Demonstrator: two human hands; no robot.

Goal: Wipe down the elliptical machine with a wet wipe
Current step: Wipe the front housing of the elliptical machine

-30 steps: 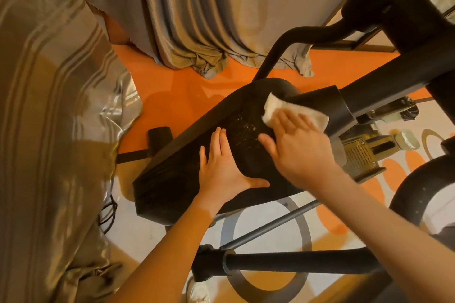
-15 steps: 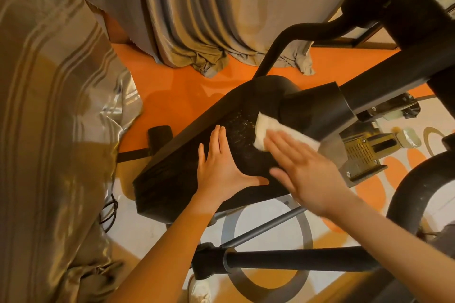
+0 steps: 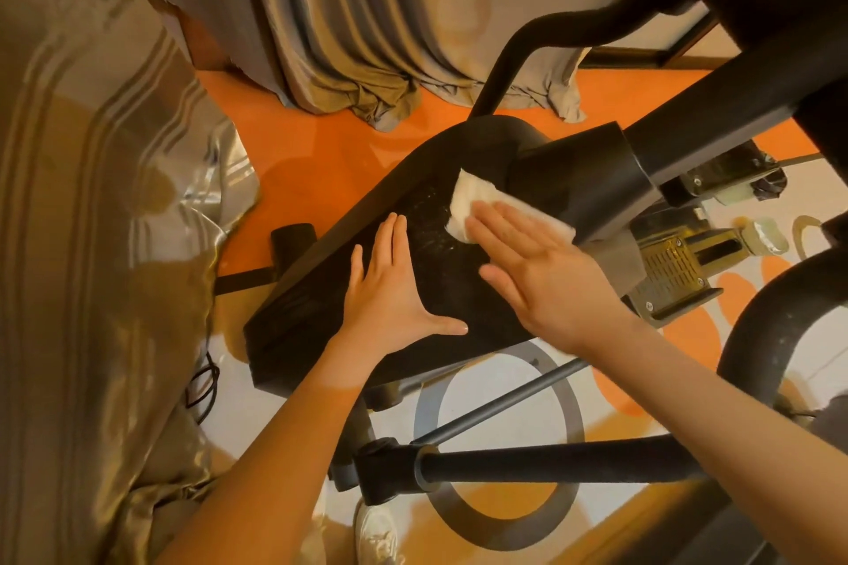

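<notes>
Curtain fabric (image 3: 92, 243) hangs at the far left, clear of the work. Left hand (image 3: 390, 289) lies flat on the black housing (image 3: 321, 298) of the elliptical machine, fingers (image 3: 394, 239) straight and close together, thumb spread. Right hand (image 3: 541, 275) presses the wet wipe (image 3: 468, 206) flat beneath extended, closed fingers, beside pale residue on the housing near the frame post (image 3: 583, 184). Judged handling: wipe is light, limp, damp; hold by flat palm pressure. Housing appears rigid, smooth. No legible brand or label.
</notes>
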